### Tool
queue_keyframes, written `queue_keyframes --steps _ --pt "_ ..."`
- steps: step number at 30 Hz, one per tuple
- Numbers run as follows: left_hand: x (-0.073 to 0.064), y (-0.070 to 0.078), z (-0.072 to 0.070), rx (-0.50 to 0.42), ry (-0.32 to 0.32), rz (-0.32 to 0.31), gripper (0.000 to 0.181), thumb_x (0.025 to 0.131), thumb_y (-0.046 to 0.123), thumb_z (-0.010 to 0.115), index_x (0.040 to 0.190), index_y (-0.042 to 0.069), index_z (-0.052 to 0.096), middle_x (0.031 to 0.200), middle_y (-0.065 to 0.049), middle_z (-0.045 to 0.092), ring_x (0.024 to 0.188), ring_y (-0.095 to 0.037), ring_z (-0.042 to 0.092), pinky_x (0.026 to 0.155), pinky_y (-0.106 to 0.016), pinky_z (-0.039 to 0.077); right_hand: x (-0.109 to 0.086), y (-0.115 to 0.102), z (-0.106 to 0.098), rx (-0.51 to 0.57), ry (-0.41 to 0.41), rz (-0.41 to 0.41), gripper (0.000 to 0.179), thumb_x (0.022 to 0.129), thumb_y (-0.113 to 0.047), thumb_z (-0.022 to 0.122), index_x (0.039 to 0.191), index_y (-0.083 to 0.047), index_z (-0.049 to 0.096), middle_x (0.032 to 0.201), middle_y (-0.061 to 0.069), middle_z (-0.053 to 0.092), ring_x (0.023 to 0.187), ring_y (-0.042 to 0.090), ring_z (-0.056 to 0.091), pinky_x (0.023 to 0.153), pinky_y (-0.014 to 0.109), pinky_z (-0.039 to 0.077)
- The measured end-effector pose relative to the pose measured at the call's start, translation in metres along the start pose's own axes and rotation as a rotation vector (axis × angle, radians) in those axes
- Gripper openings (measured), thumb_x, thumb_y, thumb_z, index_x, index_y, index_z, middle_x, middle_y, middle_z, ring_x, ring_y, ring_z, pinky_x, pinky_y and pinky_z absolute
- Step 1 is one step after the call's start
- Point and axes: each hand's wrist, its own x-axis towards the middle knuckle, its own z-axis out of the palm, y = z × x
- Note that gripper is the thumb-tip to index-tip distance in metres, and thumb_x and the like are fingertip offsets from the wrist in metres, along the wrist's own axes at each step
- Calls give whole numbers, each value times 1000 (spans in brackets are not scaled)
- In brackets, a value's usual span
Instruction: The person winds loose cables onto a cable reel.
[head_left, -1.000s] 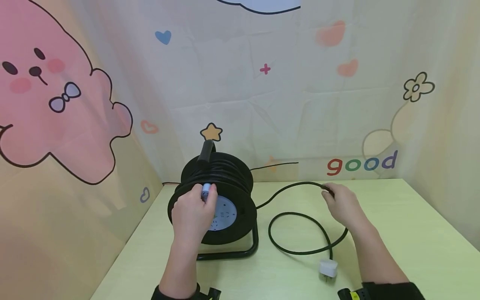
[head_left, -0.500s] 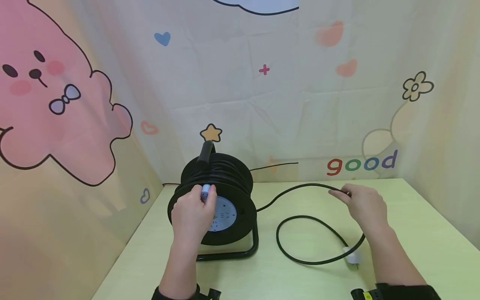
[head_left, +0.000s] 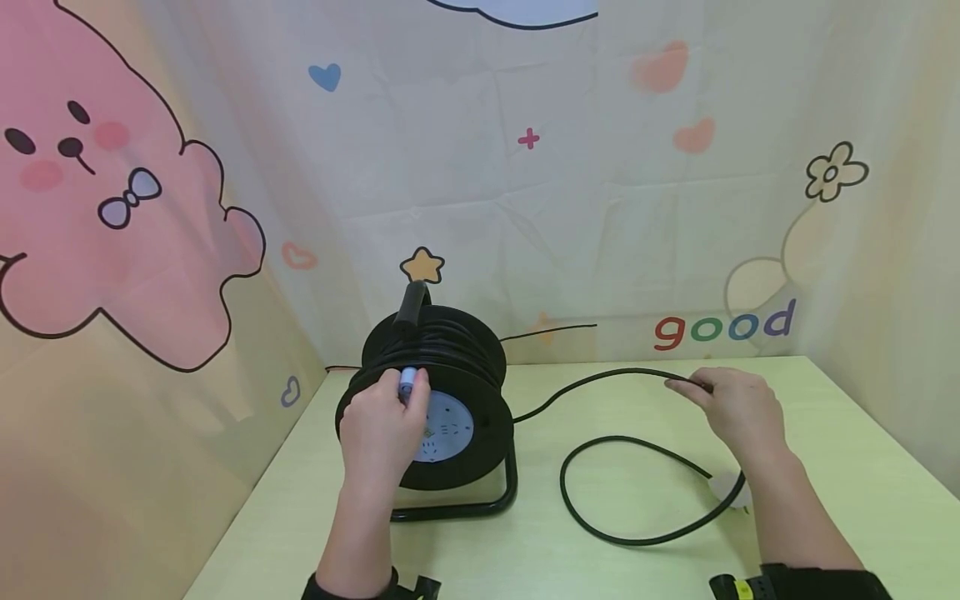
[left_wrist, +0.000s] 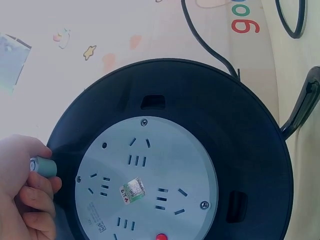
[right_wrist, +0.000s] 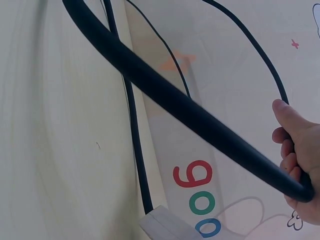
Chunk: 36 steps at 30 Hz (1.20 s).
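Observation:
A black cable reel (head_left: 480, 433) stands on the table at left of centre, black cable wound on its drum. Its front has a round light-blue socket panel (left_wrist: 165, 165) with a red button. My left hand (head_left: 378, 425) grips the small light-blue crank knob (left_wrist: 46, 167) near the reel's rim, thumb and fingers around it. Out to the right, my right hand (head_left: 742, 417) holds the black cable (head_left: 615, 372), which runs from the reel into its curled fingers. Beyond that hand the cable loops down to a white plug (right_wrist: 167, 225), partly hidden behind the cable in the head view.
The reel's black tube stand (head_left: 457, 510) rests on the pale table (head_left: 525, 567). A carrying handle (head_left: 411, 308) rises at its top. Behind is a printed curtain (head_left: 465, 183), with a thin dark wire (head_left: 551, 332) showing across its lower part.
My right hand has moved right with the cable, drawing the loop and the white plug rightward. My left hand stays on the knob, nearly still; the reel has not moved.

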Motion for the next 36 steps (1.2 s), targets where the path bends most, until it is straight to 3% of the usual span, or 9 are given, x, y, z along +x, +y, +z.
queue_keyframes --steps 10,16,24,36 --pt "-2 7 4 21 -5 22 43 96 39 50 63 12 43 51 0 38 42 -15 38 37 -30 31 1 -8 2 8 -21 -54 27 87 -42 68 78 -16 72 67 -5 63 59 17 51 51 35 41" --pt "-5 15 10 40 -12 45 43 96 41 49 65 12 44 53 2 40 41 -14 39 35 -29 32 1 -15 5 51 -38 -103 19 85 -38 71 75 -22 72 67 -10 63 59 14 51 53 34 42" --pt "-11 25 24 57 8 138 44 95 40 51 62 13 42 49 3 35 38 -12 33 33 -28 28 1 -27 15 84 -101 -161 21 85 -40 70 69 -28 66 61 -14 55 57 12 48 50 32 40" --pt "-25 40 46 81 -96 223 42 93 36 55 59 15 42 47 5 33 37 -11 32 32 -24 24 5 -58 38 90 -136 -279 13 83 -33 74 72 -27 69 68 -14 61 61 7 52 55 32 45"
